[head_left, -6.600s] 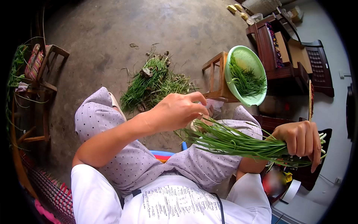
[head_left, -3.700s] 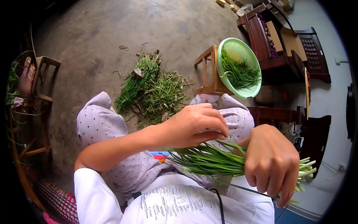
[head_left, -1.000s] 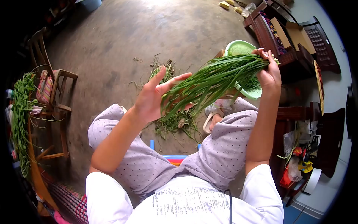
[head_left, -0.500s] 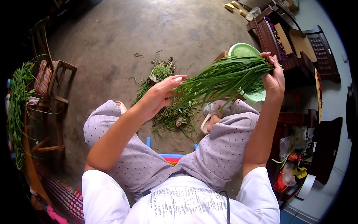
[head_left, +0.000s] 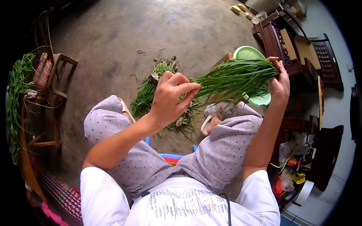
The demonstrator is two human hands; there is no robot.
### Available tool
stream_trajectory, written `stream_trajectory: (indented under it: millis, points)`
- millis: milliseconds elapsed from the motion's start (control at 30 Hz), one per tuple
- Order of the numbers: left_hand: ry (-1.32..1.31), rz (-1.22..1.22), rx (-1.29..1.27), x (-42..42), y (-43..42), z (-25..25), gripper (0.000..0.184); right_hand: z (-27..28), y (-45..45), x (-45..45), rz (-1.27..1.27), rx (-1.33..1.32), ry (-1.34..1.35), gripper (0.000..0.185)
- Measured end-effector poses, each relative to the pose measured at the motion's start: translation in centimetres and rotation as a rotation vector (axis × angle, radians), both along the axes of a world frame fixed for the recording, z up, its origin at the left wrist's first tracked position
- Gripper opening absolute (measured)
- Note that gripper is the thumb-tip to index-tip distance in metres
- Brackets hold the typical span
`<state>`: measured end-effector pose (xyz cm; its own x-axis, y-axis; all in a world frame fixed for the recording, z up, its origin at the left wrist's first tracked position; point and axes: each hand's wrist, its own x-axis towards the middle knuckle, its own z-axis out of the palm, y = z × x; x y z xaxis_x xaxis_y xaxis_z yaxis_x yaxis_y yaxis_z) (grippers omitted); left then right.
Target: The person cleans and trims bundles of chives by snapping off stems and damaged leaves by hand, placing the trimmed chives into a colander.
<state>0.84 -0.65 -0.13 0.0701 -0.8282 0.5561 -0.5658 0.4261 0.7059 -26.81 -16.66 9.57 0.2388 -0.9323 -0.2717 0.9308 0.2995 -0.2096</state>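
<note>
Right hand (head_left: 279,78) is closed around the green bunch (head_left: 239,77)'s base; leaf tips (head_left: 206,83) are pinched by left hand (head_left: 170,97).

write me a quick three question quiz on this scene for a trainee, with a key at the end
1. Which hand is at the leaf tips of the green bunch? A) left B) right C) neither
2. True or false: the loose pile of greens lies inside the cardboard box.
3. Fill in the blank: the light green basket is partly hidden behind the ____.

Key:
1. A, the left hand.
2. False, the loose pile of greens lies on the floor.
3. Green bunch, which the right hand holds at its other end.
</note>
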Motion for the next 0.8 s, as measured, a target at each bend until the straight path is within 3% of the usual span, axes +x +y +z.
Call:
stream_trajectory:
  millis: [467,800]
  points:
    - [-0.041,0.0,0.054,-0.5,-0.8,-0.8,0.013,0.2,-0.4,0.0,-0.028,0.054,0.042,0.033]
    - [0.135,-0.085,0.107,-0.7,-1.3,-1.1,0.014,-0.2,-0.7,-0.3,-0.022,0.02,0.094,0.033]
